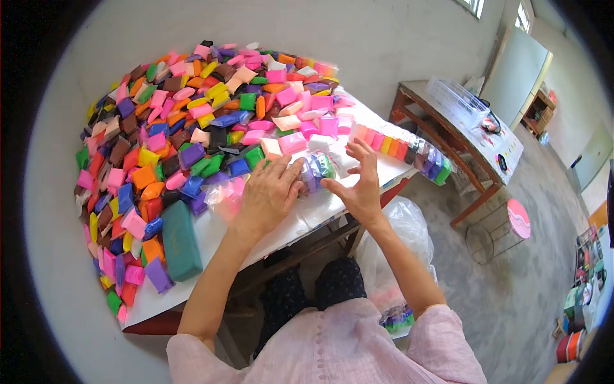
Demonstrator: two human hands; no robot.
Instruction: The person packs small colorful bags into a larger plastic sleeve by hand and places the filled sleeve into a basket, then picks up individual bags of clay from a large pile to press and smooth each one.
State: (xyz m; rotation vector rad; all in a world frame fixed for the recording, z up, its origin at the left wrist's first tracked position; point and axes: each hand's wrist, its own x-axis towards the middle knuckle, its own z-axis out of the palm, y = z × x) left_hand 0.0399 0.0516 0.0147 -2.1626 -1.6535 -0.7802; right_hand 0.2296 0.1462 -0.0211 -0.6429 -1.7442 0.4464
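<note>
A clear bag with purple and green packets (318, 169) lies near the table's front edge, between my two hands. My left hand (272, 189) rests at its left side, fingers bent over the bag's edge. At its right, my right hand (360, 182) has its fingers and thumb apart, the thumb close to the bag. Left of it, under my left wrist, is a clear bag with pink packets (225, 197). A long row of coloured packets in clear wrap (403, 150) extends over the table's right edge. A big pile of small coloured packets (185, 115) covers the table's back and left.
A green box (181, 241) stands at the front left of the white table (272, 240). Below its right edge hangs a large clear plastic bag (400, 237). Farther right are a wooden side table (470, 144) with a clear basket (457, 102) and a wire bin with pink lid (519, 219).
</note>
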